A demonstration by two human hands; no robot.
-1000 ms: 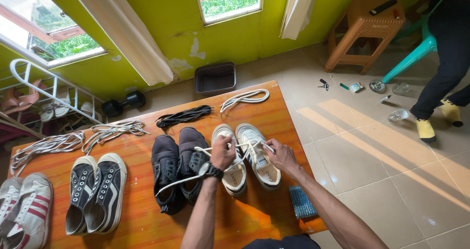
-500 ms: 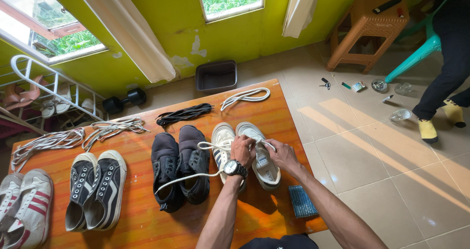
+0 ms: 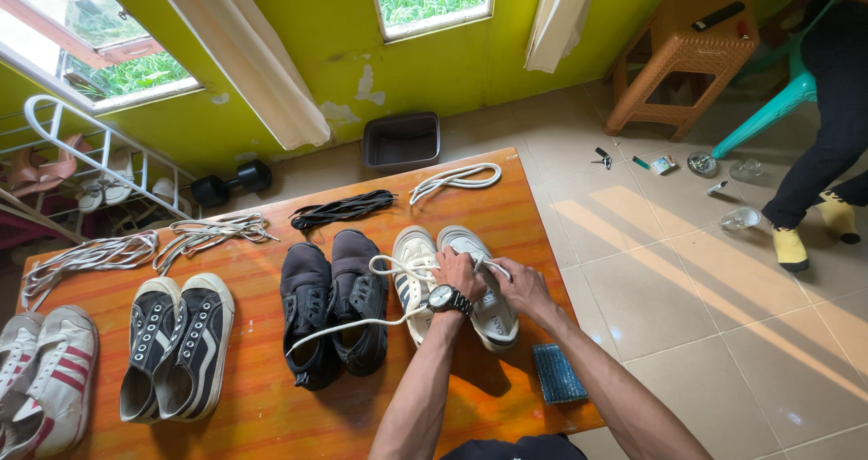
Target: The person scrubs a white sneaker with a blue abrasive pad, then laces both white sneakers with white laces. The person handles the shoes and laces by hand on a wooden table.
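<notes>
Both hands, left (image 3: pixel 459 275) and right (image 3: pixel 523 288), pinching white lace (image 3: pixel 348 326) over right-hand cream shoe (image 3: pixel 484 293) near table (image 3: pixel 271 406) right edge; lacing barely begun, long tail loose.

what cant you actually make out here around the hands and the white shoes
- Head view: the left hand covers the eyelets of the right white shoe, so the threading of the white lace is hidden.
- Right hand: fingertips hidden behind the left hand.
- Red-striped shoes: cut off by the left edge.
- Small items on the floor: too small to identify.
</notes>
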